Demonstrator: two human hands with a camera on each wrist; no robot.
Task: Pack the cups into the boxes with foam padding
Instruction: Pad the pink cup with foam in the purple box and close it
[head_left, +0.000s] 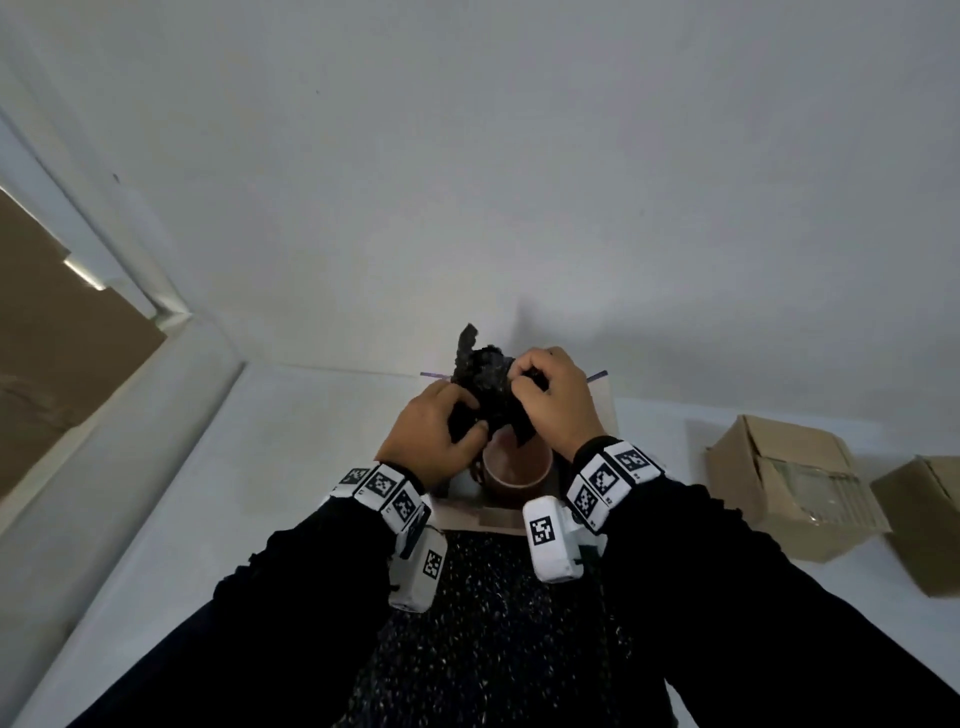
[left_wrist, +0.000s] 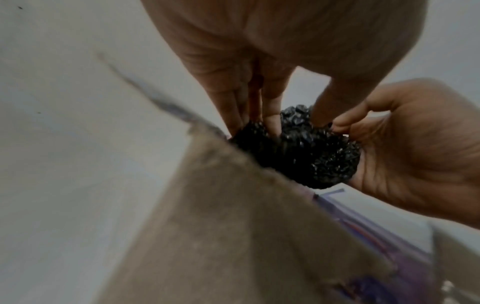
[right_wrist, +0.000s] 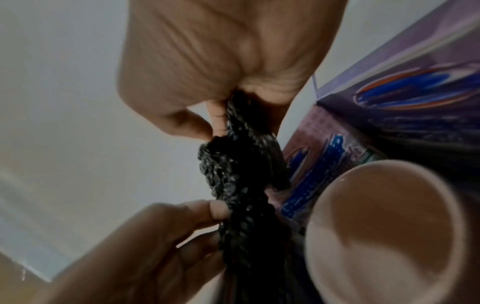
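Note:
Both hands hold a crumpled piece of black foam (head_left: 483, 384) just above a brown cup (head_left: 515, 470), which stands upright in an open box (head_left: 605, 402). My left hand (head_left: 467, 418) grips the foam's near left part. My right hand (head_left: 524, 387) pinches its far right part. In the left wrist view, the left hand (left_wrist: 285, 121) digs its fingers into the foam (left_wrist: 311, 152) beside a cardboard flap (left_wrist: 233, 226). In the right wrist view, the right hand (right_wrist: 215, 129) pinches the foam (right_wrist: 241, 174) next to the cup (right_wrist: 384, 226) and the box's purple-blue printed wall (right_wrist: 405, 98).
Two more brown cardboard boxes (head_left: 789, 483) (head_left: 930, 519) sit on the white table at the right, the nearer one showing clear wrapping inside. A black speckled surface (head_left: 493, 623) lies between my forearms. A white wall stands close behind the box.

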